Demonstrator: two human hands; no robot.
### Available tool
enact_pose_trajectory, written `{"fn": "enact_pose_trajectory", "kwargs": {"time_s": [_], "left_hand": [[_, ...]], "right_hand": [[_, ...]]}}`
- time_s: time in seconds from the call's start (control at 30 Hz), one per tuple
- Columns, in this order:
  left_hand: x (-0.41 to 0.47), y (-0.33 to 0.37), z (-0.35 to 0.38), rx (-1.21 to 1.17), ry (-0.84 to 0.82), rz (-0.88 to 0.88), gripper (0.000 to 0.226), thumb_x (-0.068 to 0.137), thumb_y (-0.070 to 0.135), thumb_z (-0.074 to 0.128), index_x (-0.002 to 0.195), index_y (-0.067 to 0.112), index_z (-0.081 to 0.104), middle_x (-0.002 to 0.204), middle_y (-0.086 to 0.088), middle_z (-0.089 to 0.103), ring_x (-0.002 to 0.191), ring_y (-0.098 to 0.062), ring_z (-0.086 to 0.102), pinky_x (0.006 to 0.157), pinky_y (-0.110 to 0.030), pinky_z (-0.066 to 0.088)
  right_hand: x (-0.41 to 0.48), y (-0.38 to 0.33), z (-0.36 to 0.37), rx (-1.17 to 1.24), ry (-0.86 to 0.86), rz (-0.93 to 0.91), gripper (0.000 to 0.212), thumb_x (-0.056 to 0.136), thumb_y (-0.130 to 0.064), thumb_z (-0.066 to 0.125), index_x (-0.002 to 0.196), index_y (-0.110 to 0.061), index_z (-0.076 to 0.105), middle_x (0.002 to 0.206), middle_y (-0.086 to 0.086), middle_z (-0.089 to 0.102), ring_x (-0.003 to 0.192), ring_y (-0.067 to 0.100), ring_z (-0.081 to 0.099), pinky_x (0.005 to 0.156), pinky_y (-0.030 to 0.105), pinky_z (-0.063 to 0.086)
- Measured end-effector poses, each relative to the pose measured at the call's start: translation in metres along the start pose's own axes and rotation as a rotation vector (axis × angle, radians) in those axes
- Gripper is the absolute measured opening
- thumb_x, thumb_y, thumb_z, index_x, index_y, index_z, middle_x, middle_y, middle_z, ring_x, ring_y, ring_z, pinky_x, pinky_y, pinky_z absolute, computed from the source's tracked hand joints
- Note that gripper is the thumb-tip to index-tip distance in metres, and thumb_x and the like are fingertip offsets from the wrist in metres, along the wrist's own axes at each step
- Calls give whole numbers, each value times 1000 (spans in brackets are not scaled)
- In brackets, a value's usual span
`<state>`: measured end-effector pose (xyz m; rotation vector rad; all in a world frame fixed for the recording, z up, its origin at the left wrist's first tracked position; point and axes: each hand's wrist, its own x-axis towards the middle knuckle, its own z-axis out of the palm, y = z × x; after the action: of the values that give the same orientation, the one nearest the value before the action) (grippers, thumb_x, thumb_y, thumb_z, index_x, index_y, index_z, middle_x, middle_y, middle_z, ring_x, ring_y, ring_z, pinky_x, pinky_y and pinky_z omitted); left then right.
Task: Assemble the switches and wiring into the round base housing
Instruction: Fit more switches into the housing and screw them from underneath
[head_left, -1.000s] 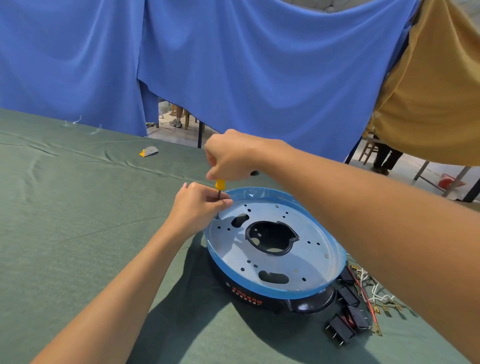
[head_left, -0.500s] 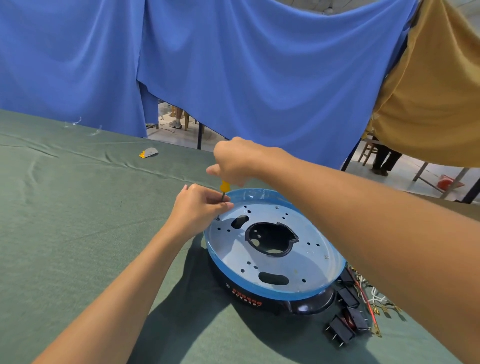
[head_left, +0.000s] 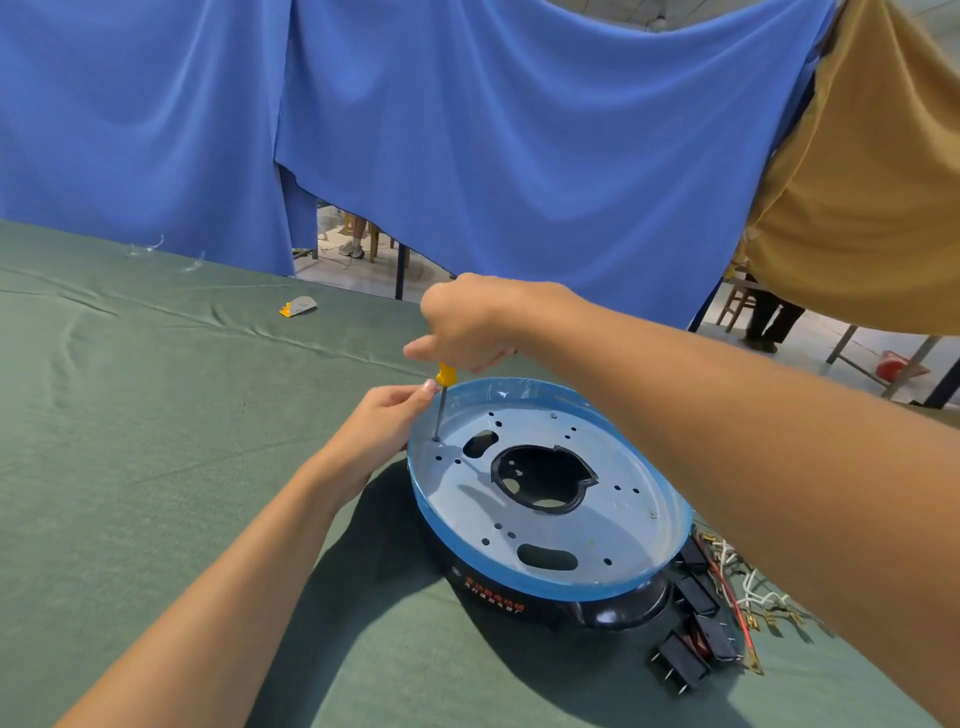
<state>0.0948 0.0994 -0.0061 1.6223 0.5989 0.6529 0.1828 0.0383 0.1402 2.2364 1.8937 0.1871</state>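
Desk (head_left: 156, 467) under a green cloth; the round base housing (head_left: 498, 592) lies flat on it just ahead of the person, metal plate (head_left: 623, 525) face up with a blue film round the rim. Being round, it has no long axis of its own; the printed label and the glossy bulge on its black wall face the person. The right hand (head_left: 467, 325) comes down from above, fist wrapped round the yellow handle of a screwdriver (head_left: 440, 405) — a grip that lets it bear down and twist together. The screwdriver stands nearly upright, long axis vertical, handle leaning slightly to the right, tip down in a small hole at the plate's far left edge. The left hand (head_left: 379, 431) sits at the rim beside it, fingers curled, tips brought up to the shaft just under the handle, probably to keep the tip from wandering; whether they pinch the shaft or only touch it I cannot tell. My reading is that a screw is being driven or seated there, though no screw head can be made out. The black switches (head_left: 696, 649) lie on the cloth to the near right of the housing, prongs toward the person, with the wires (head_left: 748, 592) tangled just beyond them and partly hidden by the right forearm — not yet fitted.
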Motion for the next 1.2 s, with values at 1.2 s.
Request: {"fn": "enact_pose_trajectory", "kwargs": {"time_s": [1.2], "left_hand": [[4,-24,18,-228,227,3,38,96,26,59,66,7,73,64,-5,70,56,-16,64,60,-29,50]], "right_hand": [[-1,1,-12,-150,-156,9,47,96,-47,47,64,-13,51,35,-6,46,30,12,42,43,21,32]]}}
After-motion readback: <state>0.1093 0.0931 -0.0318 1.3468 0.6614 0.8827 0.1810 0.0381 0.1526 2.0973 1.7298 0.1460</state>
